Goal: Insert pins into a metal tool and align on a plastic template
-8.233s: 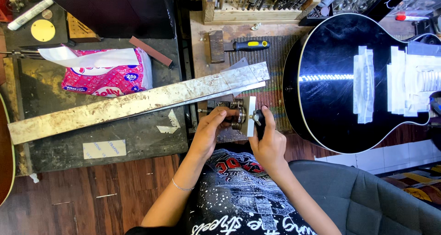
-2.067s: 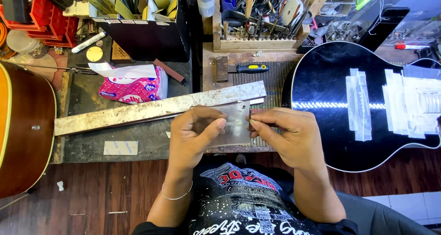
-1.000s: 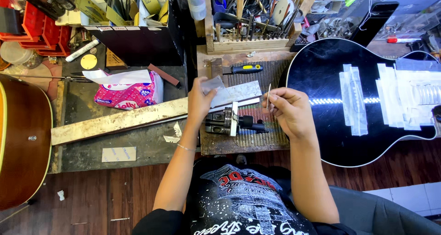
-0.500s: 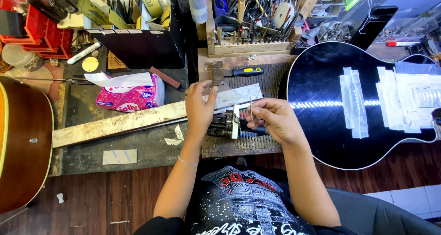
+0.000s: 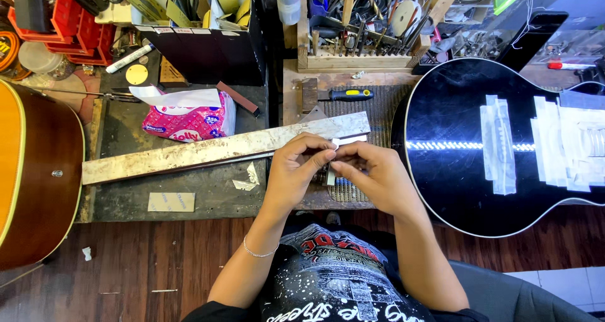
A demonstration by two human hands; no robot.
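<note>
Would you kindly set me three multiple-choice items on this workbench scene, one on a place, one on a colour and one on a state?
1. Where does the black guitar body lie?
A. To the person's right
B. To the person's left
C. On the person's lap

2. What colour is the tissue pack?
A. Green
B. Pink
C. Grey

3. How is the small white strip held?
A. It lies alone on the floor
B. It is pinched between the fingers of the left hand and the right hand
C. It is taped to the guitar

Answers: 1 A, the black body fills the right side of the bench. 2 B, its wrapper is pink, with a white tissue sticking out. 3 B, both hands meet at the strip above the long pale bar.
</note>
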